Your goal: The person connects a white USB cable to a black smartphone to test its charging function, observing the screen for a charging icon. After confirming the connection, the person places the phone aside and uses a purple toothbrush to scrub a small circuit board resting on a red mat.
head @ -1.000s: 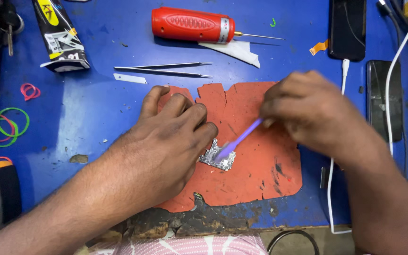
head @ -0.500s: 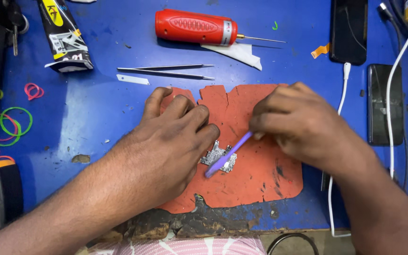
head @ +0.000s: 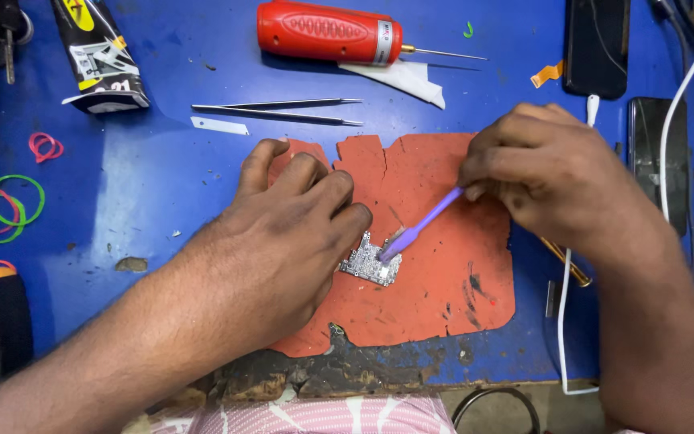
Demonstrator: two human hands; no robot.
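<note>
Left hand pins a small circuit board to the red mat; right hand, at three o'clock, grips a purple brush, now swept back onto the board—scrubbing continues.

A crumpled black, yellow and white squeeze tube with a printed label lies tilted at the top left of the blue tabletop. At the top right lies a dark rectangular phone with a black screen, a white cable plugged in below it. Just right, near the edge, rests a second dark phone with a blank screen.
</note>
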